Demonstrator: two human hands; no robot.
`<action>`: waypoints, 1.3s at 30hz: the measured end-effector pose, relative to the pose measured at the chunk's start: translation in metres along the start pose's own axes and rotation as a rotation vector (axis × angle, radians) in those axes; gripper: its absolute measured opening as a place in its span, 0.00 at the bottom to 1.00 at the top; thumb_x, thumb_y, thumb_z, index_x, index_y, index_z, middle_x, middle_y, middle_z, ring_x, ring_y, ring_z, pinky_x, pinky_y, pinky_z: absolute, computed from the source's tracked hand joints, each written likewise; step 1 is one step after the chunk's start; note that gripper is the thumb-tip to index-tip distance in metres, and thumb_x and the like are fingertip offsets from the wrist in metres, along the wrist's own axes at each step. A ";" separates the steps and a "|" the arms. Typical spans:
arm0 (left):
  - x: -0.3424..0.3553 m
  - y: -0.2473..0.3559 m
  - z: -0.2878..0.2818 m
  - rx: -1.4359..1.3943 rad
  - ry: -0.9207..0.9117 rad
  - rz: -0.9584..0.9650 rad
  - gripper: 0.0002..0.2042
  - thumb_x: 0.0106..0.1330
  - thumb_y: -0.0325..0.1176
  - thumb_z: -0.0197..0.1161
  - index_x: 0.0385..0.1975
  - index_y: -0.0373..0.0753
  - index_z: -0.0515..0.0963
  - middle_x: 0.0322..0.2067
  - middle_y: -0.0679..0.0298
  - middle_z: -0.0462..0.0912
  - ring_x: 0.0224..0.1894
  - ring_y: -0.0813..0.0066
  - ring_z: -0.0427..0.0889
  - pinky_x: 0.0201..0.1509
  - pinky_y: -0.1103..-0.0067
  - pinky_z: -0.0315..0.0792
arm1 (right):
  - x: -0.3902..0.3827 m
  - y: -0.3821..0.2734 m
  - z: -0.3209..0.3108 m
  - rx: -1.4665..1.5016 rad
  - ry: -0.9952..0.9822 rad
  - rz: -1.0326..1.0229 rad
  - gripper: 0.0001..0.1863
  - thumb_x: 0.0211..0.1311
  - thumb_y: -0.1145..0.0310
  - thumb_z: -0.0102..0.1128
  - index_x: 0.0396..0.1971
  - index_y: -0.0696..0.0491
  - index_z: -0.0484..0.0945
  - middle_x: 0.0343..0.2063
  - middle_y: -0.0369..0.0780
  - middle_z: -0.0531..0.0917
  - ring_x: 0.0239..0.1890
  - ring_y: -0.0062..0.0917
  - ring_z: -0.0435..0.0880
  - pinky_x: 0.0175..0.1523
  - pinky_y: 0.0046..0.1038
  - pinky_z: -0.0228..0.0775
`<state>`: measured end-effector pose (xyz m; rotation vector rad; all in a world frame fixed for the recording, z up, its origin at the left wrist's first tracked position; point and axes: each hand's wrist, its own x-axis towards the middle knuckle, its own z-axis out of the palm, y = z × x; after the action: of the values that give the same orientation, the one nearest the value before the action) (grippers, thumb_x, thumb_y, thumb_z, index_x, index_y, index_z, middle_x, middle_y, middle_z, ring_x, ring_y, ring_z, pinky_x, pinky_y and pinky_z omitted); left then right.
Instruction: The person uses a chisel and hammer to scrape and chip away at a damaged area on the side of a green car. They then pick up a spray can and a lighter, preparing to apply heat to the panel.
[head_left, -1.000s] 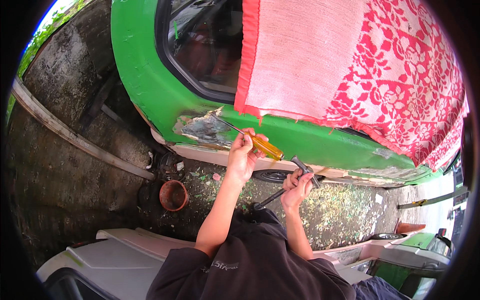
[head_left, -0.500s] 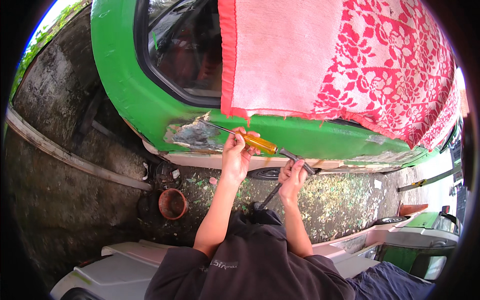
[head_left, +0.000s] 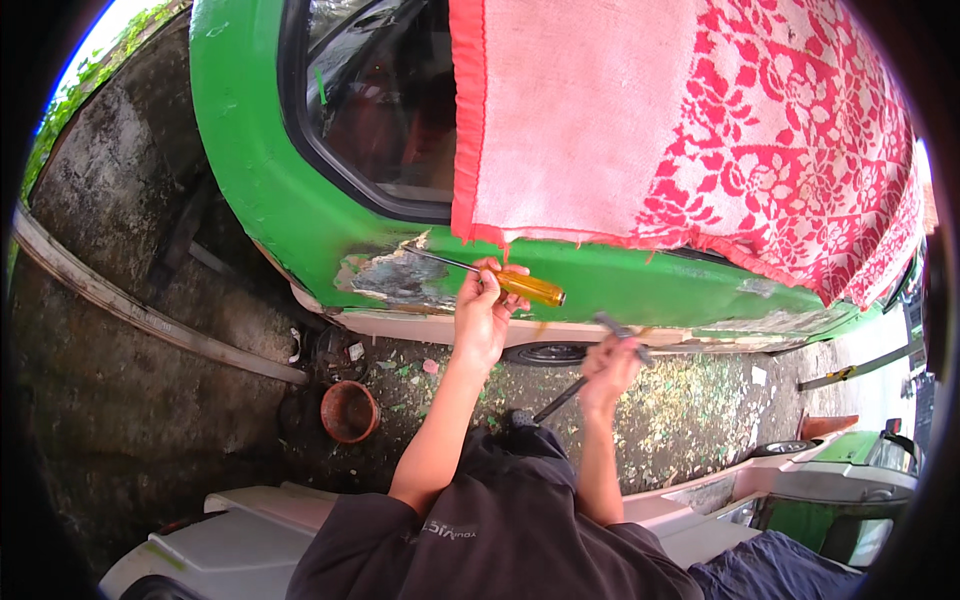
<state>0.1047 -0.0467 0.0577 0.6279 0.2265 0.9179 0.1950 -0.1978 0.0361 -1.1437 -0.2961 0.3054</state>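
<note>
My left hand grips a screwdriver by its translucent yellow handle; its tip rests at the patch of peeled paint and bare metal on the green vehicle body. My right hand is closed on a dark hammer, blurred, its head just to the right of and below the screwdriver's handle end, apart from it. A pink and red floral cloth hangs over the vehicle's right part, beside a dark window.
A terracotta bucket stands on the ground among scattered paint chips. A long rail lies at the left. A pale vehicle is behind me, dark fabric at lower right. A dark wheel shows under the green body.
Since half a second ago my right hand and the hammer have moved slightly right and down, away from the handle end, and are blurred. My left hand still holds the screwdriver against the patch.
</note>
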 end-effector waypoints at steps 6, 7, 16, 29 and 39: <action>-0.006 0.000 0.002 0.007 0.021 0.000 0.07 0.74 0.37 0.44 0.40 0.41 0.65 0.40 0.54 0.78 0.30 0.75 0.75 0.36 0.76 0.76 | 0.031 -0.022 -0.031 0.332 0.181 -0.109 0.26 0.67 0.39 0.41 0.26 0.50 0.62 0.12 0.26 0.56 0.11 0.09 0.52 0.12 0.16 0.39; -0.006 0.000 0.004 0.018 0.033 -0.001 0.07 0.74 0.37 0.44 0.40 0.41 0.65 0.40 0.53 0.78 0.29 0.75 0.74 0.35 0.77 0.76 | 0.022 -0.007 -0.016 0.315 0.151 -0.073 0.26 0.67 0.40 0.42 0.25 0.50 0.62 0.12 0.26 0.56 0.11 0.09 0.52 0.12 0.16 0.40; -0.008 0.000 -0.004 0.005 0.021 -0.013 0.07 0.74 0.37 0.44 0.40 0.41 0.64 0.39 0.53 0.78 0.27 0.77 0.72 0.34 0.76 0.75 | 0.033 -0.039 -0.023 0.258 0.095 -0.135 0.26 0.67 0.39 0.40 0.26 0.50 0.64 0.14 0.26 0.57 0.11 0.08 0.50 0.12 0.16 0.36; -0.011 0.003 -0.003 0.035 0.031 -0.005 0.07 0.75 0.36 0.42 0.40 0.41 0.64 0.38 0.54 0.78 0.27 0.77 0.71 0.34 0.76 0.75 | 0.036 -0.026 -0.028 0.338 0.119 -0.114 0.25 0.68 0.41 0.41 0.25 0.49 0.62 0.14 0.27 0.60 0.11 0.09 0.53 0.12 0.15 0.40; -0.009 0.004 -0.001 0.037 0.042 -0.006 0.08 0.73 0.38 0.45 0.40 0.40 0.65 0.39 0.53 0.78 0.27 0.76 0.74 0.34 0.75 0.76 | 0.025 -0.009 -0.029 0.140 -0.002 0.026 0.27 0.69 0.41 0.37 0.21 0.49 0.61 0.11 0.27 0.58 0.10 0.10 0.53 0.12 0.16 0.41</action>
<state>0.0961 -0.0519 0.0591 0.6416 0.2835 0.9234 0.2300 -0.2156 0.0354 -1.0097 -0.2581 0.3449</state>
